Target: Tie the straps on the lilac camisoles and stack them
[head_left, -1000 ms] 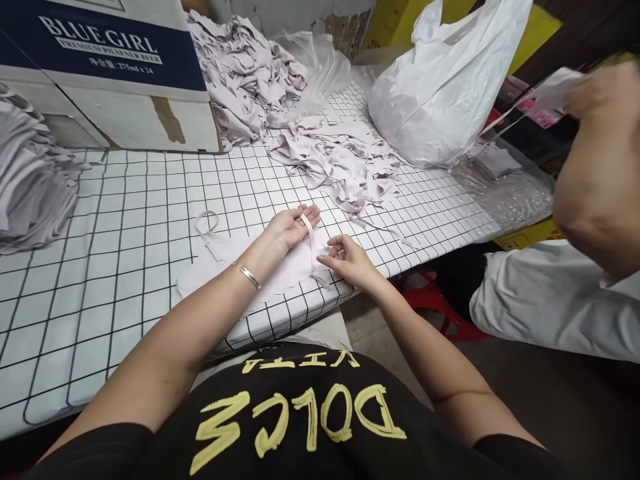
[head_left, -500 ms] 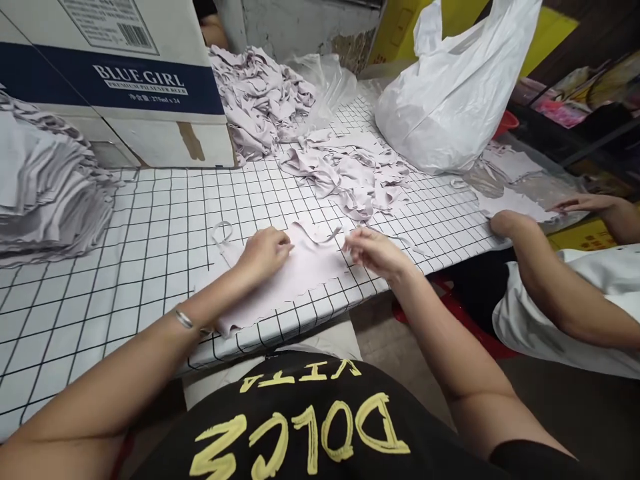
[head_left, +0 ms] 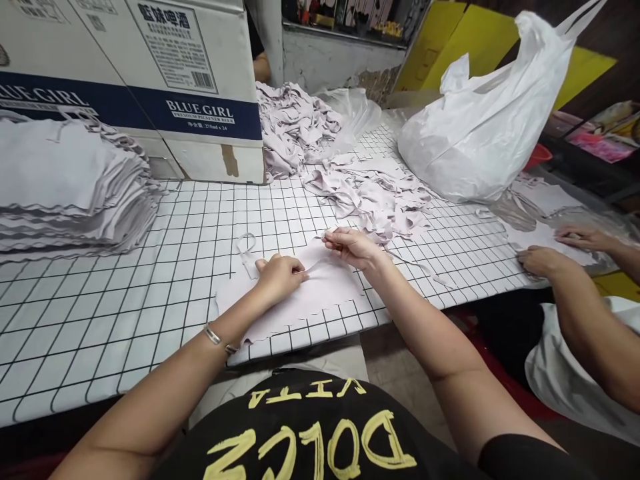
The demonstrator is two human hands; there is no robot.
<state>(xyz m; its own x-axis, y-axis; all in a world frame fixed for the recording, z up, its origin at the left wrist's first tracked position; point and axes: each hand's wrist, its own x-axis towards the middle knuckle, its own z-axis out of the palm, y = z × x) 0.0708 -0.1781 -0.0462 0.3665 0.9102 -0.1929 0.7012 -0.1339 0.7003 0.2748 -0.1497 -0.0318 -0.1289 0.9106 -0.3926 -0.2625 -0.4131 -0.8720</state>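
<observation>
A pale pink fabric piece [head_left: 310, 300] with wavy edges lies on the table in front of me. My left hand [head_left: 281, 277] rests on its left part, thumb and fingers pinched on the cloth. At the far edge, my right hand [head_left: 353, 248] is closed in a pinch on the same cloth, which is slightly raised and creased between the two hands. Whether a loose edge strip is also in the right fingers is hidden. A thin looped fabric strip [head_left: 245, 245] curls beyond the left hand, and another narrow strip [head_left: 420, 267] trails right of the right hand.
A grid-patterned tablecloth [head_left: 195, 220] covers the table. At left rise a stack of fabric pieces [head_left: 55, 173] and a beer carton [head_left: 215, 157]. Fabric scraps [head_left: 375, 193] lie ahead, beside a white plastic bag [head_left: 465, 140]. A co-worker's hands [head_left: 545, 260] handle cloth at right.
My right hand has moved left and away from me to the cloth's far edge and closed on it. The curled strip there has straightened. The view has shifted.
</observation>
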